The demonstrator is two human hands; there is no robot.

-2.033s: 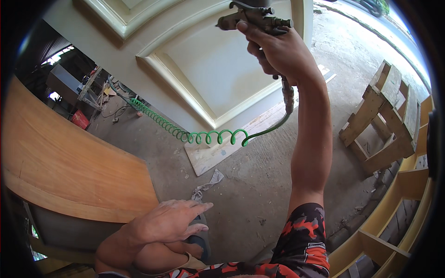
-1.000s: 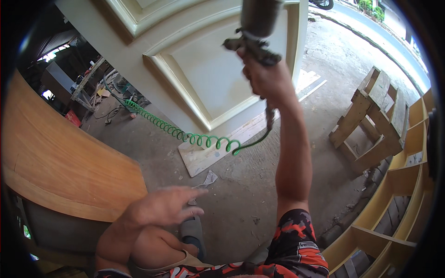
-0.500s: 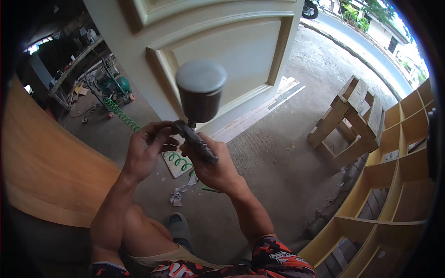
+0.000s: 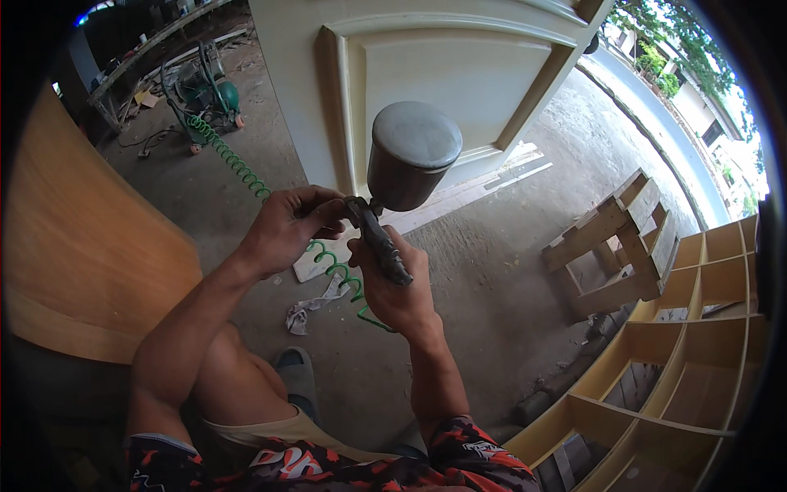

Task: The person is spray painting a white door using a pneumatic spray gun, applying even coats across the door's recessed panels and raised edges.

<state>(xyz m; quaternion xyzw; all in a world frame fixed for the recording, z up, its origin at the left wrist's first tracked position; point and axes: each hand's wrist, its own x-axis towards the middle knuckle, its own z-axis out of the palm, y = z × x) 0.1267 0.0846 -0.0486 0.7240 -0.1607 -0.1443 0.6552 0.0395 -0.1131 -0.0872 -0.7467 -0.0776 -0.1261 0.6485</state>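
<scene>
Metal spray gun [image 4: 382, 243], long axis 11-to-5 o'clock; right hand [image 4: 400, 302] gripping it; left hand [image 4: 283, 230] at 11-o'clock nose [image 4: 354, 207], fingers bent, cannot tell if pinching.

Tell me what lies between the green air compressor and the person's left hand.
In the head view, a coiled green hose runs from the air compressor toward the left hand, with concrete floor behind it.
</scene>
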